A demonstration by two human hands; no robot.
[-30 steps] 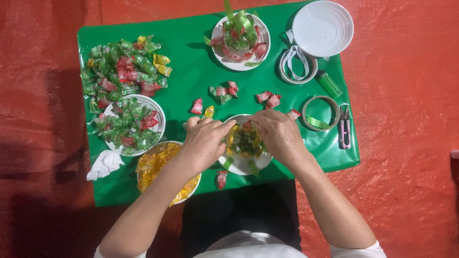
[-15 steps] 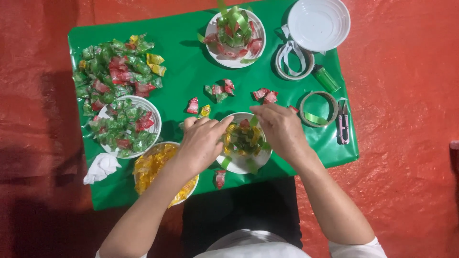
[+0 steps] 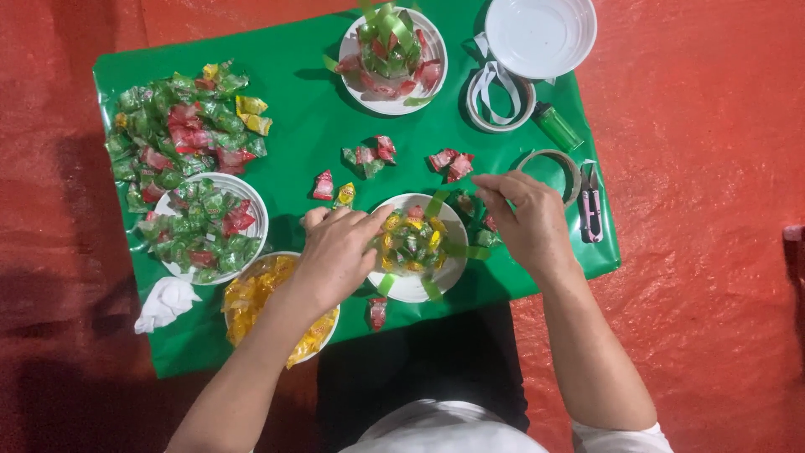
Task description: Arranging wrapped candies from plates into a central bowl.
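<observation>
Head view: the plate (image 3: 411,289) sits near the table's (image 3: 302,143) front edge, right of centre, with a round candy cluster (image 3: 411,242) on it. Green ribbons (image 3: 436,204) splay out from under the cluster, one toward the far right, one running right, two toward the front edge; the cluster itself has no clear long axis.

Around it: a bowl of yellow candies (image 3: 251,294) just left at the front edge, a plate of green and red candies (image 3: 210,226) further left, a loose candy heap (image 3: 180,126) at the far left corner. A finished candy bundle (image 3: 390,46) stands on a plate at the far edge, an empty bowl (image 3: 541,33) at the far right corner. Tape roll (image 3: 549,172) and clippers (image 3: 591,205) lie by the right edge.

Left hand (image 3: 335,252) reaches in from the front, palm down, fingers together and stretched, tips touching the cluster's left side. Right hand (image 3: 528,218) lies palm down just right of the plate, fingers curled together, pinching at a ribbon's end; the grip itself is hidden.
</observation>
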